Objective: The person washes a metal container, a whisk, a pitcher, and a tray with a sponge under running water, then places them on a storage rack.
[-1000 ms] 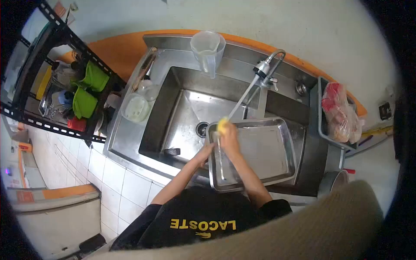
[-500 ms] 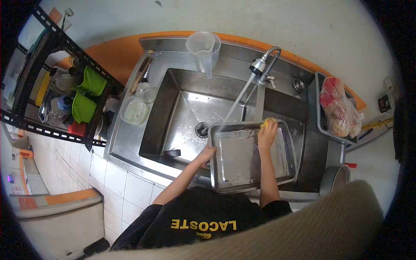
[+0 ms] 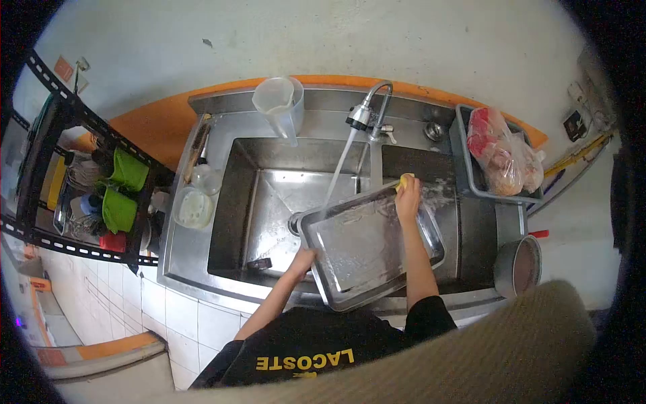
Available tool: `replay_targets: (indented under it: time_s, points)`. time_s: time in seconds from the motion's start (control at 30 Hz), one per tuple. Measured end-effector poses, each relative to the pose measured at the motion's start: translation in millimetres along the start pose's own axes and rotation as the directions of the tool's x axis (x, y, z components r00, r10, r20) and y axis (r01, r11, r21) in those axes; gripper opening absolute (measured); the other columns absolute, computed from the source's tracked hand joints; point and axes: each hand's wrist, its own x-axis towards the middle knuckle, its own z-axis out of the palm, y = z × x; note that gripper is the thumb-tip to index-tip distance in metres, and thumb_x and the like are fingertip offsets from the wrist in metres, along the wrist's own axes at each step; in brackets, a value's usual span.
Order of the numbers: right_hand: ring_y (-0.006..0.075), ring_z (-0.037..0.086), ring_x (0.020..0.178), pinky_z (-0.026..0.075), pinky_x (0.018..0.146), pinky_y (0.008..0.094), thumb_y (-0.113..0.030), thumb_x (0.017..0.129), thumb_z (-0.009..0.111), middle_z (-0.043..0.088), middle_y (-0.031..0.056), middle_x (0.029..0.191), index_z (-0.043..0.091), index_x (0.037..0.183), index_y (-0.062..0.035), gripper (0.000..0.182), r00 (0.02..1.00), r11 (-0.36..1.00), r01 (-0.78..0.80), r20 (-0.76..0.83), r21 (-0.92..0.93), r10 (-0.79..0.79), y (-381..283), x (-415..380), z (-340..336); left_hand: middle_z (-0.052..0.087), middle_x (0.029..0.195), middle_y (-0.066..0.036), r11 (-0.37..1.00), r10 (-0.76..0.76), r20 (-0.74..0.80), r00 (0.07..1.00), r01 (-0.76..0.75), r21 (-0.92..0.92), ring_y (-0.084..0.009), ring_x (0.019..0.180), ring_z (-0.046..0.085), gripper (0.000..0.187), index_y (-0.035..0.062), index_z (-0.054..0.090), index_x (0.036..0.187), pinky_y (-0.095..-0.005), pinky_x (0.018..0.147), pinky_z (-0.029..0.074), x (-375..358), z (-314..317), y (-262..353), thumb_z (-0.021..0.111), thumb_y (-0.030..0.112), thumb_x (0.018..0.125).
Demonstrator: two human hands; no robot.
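A rectangular metal tray (image 3: 363,246) lies tilted over the double sink, its inside wet. My left hand (image 3: 304,261) grips the tray's left rim, thumb on the inner side and the other fingers hidden beneath. At the far right rim, my right hand (image 3: 408,200) is closed on a yellow sponge (image 3: 404,182) pressed against the edge. Water streams from the faucet (image 3: 361,116) down toward the tray's upper left corner. Under it, the left basin (image 3: 276,202) shows its drain (image 3: 294,223) partly beside the tray. A small dark object (image 3: 259,264) rests on the basin floor.
A clear plastic pitcher (image 3: 280,104) stands behind the sink. Plastic containers (image 3: 193,207) sit on the left counter. To the right are a grey bin (image 3: 473,176) with bagged items and a round metal pot (image 3: 518,266). A black shelf rack (image 3: 81,118) borders the left.
The tray has turned, its right end swinging away from me and its near left corner dropping closer. The right hand with the sponge has shifted along the far rim. The camera view has shifted too.
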Motion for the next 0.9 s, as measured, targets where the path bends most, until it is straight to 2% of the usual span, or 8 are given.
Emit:
replay_targets:
  time_s: [0.13, 0.23, 0.33, 0.53, 0.63, 0.67, 0.83, 0.9]
  points:
    - [0.039, 0.049, 0.094, 0.041, 0.081, 0.0443, 0.006, 0.07, 0.052, 0.047, 0.0193, 0.102, 0.048, 0.106, -0.0031, 0.037, 0.994, 0.998, -0.062, 0.087, 0.031, 0.059, -46, -21, 4, 0.055, 0.099, -0.013, 0.998, -0.07, 0.049, 0.996, 0.07, 0.005, -0.0224, 0.088, 0.054, 0.043, -0.0039, 0.041, 0.118, -0.0335, 0.076, 0.045, 17, -8, -25, 0.047, 0.01, 0.078]
    - [0.0376, 0.048, 0.097, 0.04, 0.084, 0.0428, 0.0, 0.075, 0.052, 0.046, 0.0196, 0.105, 0.047, 0.108, -0.0043, 0.034, 0.98, 0.983, 0.085, 0.163, 0.165, -0.112, -63, -38, 13, 0.055, 0.1, -0.013, 0.964, -0.196, 0.011, 0.98, 0.195, -0.183, -0.0224, 0.088, 0.054, 0.042, -0.0041, 0.04, 0.118, -0.0341, 0.075, 0.045, -3, 8, 3, 0.047, 0.01, 0.078]
    - [0.0335, 0.047, 0.1, 0.044, 0.081, 0.0402, -0.008, 0.084, 0.044, 0.046, 0.0182, 0.107, 0.046, 0.113, -0.005, 0.028, 0.975, 0.993, -0.035, 0.22, 0.115, 0.009, -51, -22, 9, 0.054, 0.096, -0.012, 0.985, -0.1, -0.029, 0.995, 0.095, -0.145, -0.022, 0.085, 0.053, 0.041, -0.0029, 0.041, 0.115, -0.0352, 0.074, 0.045, -2, 7, -2, 0.048, 0.01, 0.077]
    - [0.0337, 0.047, 0.099, 0.037, 0.092, 0.0382, -0.004, 0.082, 0.045, 0.044, 0.0179, 0.109, 0.041, 0.116, 0.003, 0.034, 0.979, 0.861, 0.136, 0.197, -0.49, -0.043, 5, -1, 7, 0.053, 0.1, -0.012, 0.941, 0.012, -0.207, 0.978, -0.081, -0.328, -0.0224, 0.09, 0.052, 0.051, 0.0057, 0.035, 0.123, -0.0346, 0.076, 0.045, -10, 29, -8, 0.043, 0.004, 0.073]
    - [0.0368, 0.045, 0.1, 0.035, 0.094, 0.0422, 0.001, 0.077, 0.049, 0.043, 0.0198, 0.109, 0.038, 0.117, 0.0038, 0.042, 0.988, 0.973, -0.139, -0.088, -0.182, 0.125, -2, -19, 23, 0.052, 0.093, -0.011, 0.903, -0.037, -0.206, 0.978, -0.056, -0.426, -0.0221, 0.083, 0.052, 0.047, 0.0052, 0.037, 0.119, -0.0354, 0.074, 0.045, -23, 43, 19, 0.041, 0.003, 0.073]
    - [0.0386, 0.045, 0.098, 0.037, 0.087, 0.0434, 0.0, 0.07, 0.055, 0.044, 0.0203, 0.105, 0.041, 0.111, 0.0028, 0.044, 0.972, 0.992, -0.064, -0.232, -0.11, 0.037, -7, -18, 29, 0.052, 0.093, -0.011, 0.894, -0.074, -0.175, 0.982, -0.013, -0.448, -0.0221, 0.083, 0.052, 0.047, 0.0051, 0.037, 0.119, -0.0355, 0.074, 0.046, -24, 42, 18, 0.041, 0.003, 0.073]
    - [0.0363, 0.05, 0.097, 0.041, 0.082, 0.043, -0.007, 0.071, 0.06, 0.052, 0.0209, 0.101, 0.044, 0.106, -0.0004, 0.039, 0.931, 0.893, -0.36, 0.164, 0.269, 0.326, -59, -36, 54, 0.054, 0.1, -0.014, 0.925, 0.054, -0.267, 0.962, -0.149, -0.35, -0.021, 0.085, 0.053, 0.044, 0.0031, 0.038, 0.12, -0.0338, 0.078, 0.044, 1, 42, -13, 0.041, 0.007, 0.076]
    - [0.0348, 0.053, 0.091, 0.042, 0.08, 0.0424, -0.009, 0.07, 0.062, 0.054, 0.0188, 0.097, 0.048, 0.102, -0.0006, 0.036, 0.953, 0.919, -0.292, 0.156, 0.265, 0.258, -87, -57, 67, 0.054, 0.103, -0.013, 0.952, 0.08, -0.257, 0.963, -0.15, -0.267, -0.0202, 0.088, 0.053, 0.039, 0.0017, 0.041, 0.119, -0.0327, 0.08, 0.043, 16, 41, -17, 0.041, 0.016, 0.083]
